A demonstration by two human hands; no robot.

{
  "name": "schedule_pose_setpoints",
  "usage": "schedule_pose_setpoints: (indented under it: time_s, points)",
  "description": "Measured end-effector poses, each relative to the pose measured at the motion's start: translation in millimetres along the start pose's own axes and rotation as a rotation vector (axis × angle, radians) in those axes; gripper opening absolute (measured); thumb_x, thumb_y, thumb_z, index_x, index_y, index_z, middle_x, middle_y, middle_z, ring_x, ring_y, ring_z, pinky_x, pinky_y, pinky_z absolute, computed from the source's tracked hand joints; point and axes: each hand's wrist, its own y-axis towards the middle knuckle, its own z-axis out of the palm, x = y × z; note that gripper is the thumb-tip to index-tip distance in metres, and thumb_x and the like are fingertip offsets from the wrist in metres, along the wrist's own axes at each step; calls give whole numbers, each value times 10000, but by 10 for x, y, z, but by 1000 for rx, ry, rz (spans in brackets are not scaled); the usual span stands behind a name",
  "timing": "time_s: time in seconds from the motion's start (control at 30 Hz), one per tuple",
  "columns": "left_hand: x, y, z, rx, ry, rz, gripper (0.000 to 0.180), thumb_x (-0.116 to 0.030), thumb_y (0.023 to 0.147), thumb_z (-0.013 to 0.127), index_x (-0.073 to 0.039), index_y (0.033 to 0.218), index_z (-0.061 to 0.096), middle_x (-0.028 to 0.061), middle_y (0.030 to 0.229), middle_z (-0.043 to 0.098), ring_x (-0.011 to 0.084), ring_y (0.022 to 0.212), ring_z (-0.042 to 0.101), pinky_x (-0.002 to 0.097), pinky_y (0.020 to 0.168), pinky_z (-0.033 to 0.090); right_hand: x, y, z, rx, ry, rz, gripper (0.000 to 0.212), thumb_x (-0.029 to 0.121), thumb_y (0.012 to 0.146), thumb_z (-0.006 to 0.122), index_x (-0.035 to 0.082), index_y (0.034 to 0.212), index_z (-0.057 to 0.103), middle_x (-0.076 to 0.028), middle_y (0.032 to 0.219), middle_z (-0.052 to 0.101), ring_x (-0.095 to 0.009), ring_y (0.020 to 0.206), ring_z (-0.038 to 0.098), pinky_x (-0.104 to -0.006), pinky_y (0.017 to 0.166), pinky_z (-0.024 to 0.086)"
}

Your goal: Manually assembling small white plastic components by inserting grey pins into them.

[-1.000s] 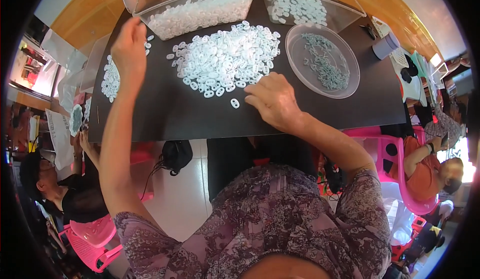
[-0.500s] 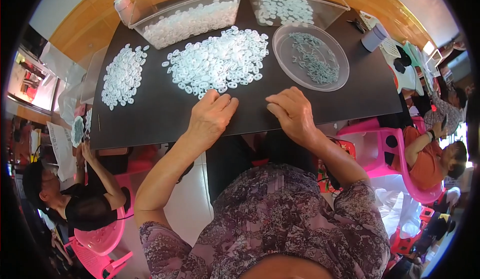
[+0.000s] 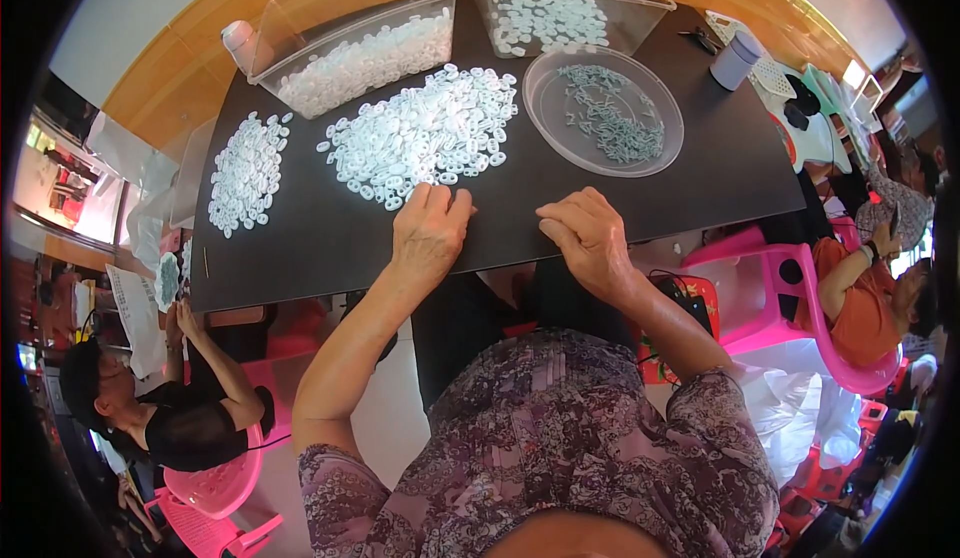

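Note:
My left hand (image 3: 430, 233) is at the near edge of a heap of small white oval plastic pieces (image 3: 420, 133), its fingers bent downward and drawn together. Whatever lies under its fingertips is hidden. To the right, just above the dark table (image 3: 510, 228), my right hand (image 3: 590, 238) has its thumb and fingers closed together. Anything in that pinch is too small or too hidden to name. Beyond it lies a round clear shallow tray (image 3: 548, 138) with many small grey-green pin-like parts (image 3: 625, 138). A smaller heap of white pieces (image 3: 247, 173) is at the left.
Two clear bins (image 3: 350, 78) (image 3: 635, 23) of white pieces stand along the back. A white bottle (image 3: 240, 43) is at back left, a grey-lilac cup (image 3: 735, 61) at back right. People sit on pink chairs (image 3: 745, 288) to either side.
The view has shifted a little, tilting the table. My left hand's fingers now point more toward the heap's near edge. My right hand stays closed in nearly the same place.

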Motion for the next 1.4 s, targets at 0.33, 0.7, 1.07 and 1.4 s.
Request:
schedule_pose_setpoints:
  time_s: [0.33,0.7,1.07,1.4]
  points:
    - [52,290,275,14,88,-61,39,-17,616,590,-44,635,570,103,705,494,255,712,489,329,593,426,-31,32,-108,-56,-31,-3,130,3,720,645,6,850,644,-100,746,606,-250,703,546,-331,654,438]
    - [10,428,268,71,48,-27,93,30,602,586,-46,644,557,93,710,487,263,748,485,348,607,431,-180,79,-276,-133,-52,3,127,0,722,646,4,849,651,-99,734,605,-252,704,556,-330,652,445]
    - [25,466,182,187,46,141,146,13,549,634,-42,665,564,84,708,509,251,744,490,334,616,451,-769,428,-569,-166,-156,135,100,91,761,633,25,827,668,-120,744,614,-286,767,590,-352,699,460]
    - [50,482,229,200,-46,41,103,5,638,621,-37,726,585,89,722,523,264,754,514,375,598,460,-1230,811,-208,73,-423,-67,59,106,720,612,74,740,657,-109,706,596,-311,744,549,-429,672,424]
